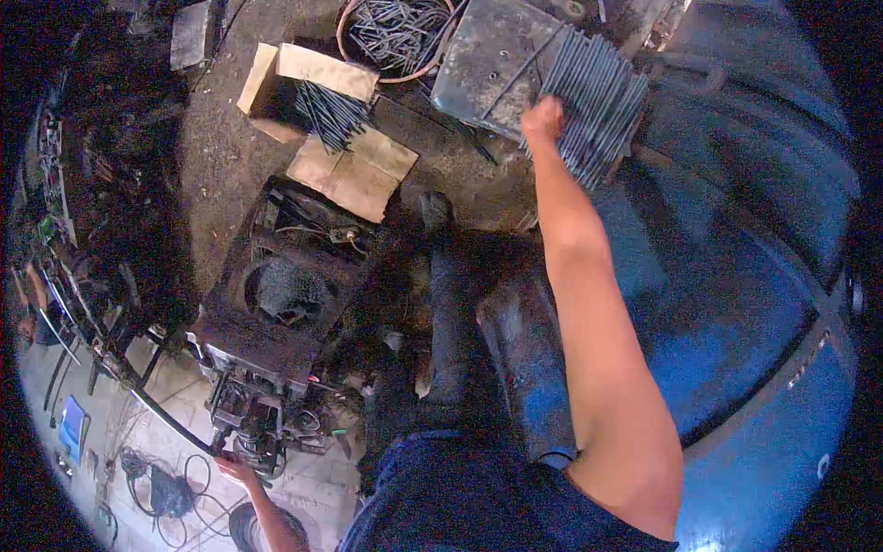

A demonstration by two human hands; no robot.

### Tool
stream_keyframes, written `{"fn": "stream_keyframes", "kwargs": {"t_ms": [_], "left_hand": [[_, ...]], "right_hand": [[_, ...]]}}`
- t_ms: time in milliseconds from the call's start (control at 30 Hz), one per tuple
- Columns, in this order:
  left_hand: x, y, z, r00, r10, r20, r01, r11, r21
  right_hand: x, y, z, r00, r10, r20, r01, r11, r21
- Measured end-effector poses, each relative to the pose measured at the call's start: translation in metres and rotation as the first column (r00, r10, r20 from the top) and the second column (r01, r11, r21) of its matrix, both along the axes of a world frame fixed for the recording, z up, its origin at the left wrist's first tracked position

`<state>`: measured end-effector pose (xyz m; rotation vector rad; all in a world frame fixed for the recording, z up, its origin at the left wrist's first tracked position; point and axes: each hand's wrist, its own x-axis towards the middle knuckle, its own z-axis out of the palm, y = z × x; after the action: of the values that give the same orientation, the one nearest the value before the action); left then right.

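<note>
My right arm reaches far forward to a row of dark metal rods [598, 101] laid side by side on a worn metal plate [474, 64]. At the row's left edge my right hand [544, 118] is curled closed on a rod, its fingertips partly hidden. One loose rod [522, 75] lies slantwise on the plate beside it. My left hand [239, 469] is low at the left, fingers stretched out, near the end of a long dark bar [170, 419] and the near end of a greasy machine [248, 405]. Whether it touches either is hard to make out.
An opened cardboard box [354, 170] holds more rods [331, 115]. Behind it stands a round tub [342, 41] full of short metal pieces. A blue metal surface [736, 368] fills the right side. Coiled cable [170, 492] lies on the floor; another person's hand [37, 285] shows far left.
</note>
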<state>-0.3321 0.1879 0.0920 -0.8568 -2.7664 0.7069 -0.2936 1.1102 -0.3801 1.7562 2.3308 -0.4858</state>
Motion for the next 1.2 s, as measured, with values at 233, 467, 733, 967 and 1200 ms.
{"fn": "stream_keyframes", "kwargs": {"t_ms": [233,467,733,967,1200], "left_hand": [[0.014,-0.022,0.011,0.987,0.154,-0.046,-0.158,0.980,-0.117],[0.016,-0.028,0.036,0.741,0.647,0.180,-0.653,0.756,-0.032],[0.018,-0.033,0.022,0.542,0.805,0.242,-0.837,0.492,0.238],[-0.008,0.030,-0.004,0.769,0.585,0.258,-0.637,0.737,0.227],[-0.018,0.094,0.026,0.869,0.466,0.168,-0.493,0.782,0.380]], "right_hand": [[-0.023,0.002,0.012,0.996,-0.003,0.086,0.004,1.000,-0.006],[-0.074,-0.012,-0.051,0.953,-0.267,-0.145,0.241,0.955,-0.174],[-0.070,-0.096,0.036,0.061,-0.839,-0.540,0.221,0.539,-0.813],[-0.018,-0.210,0.243,0.273,-0.804,-0.529,-0.035,0.541,-0.840],[0.033,-0.333,0.344,0.541,-0.556,-0.631,-0.320,0.558,-0.766]]}}
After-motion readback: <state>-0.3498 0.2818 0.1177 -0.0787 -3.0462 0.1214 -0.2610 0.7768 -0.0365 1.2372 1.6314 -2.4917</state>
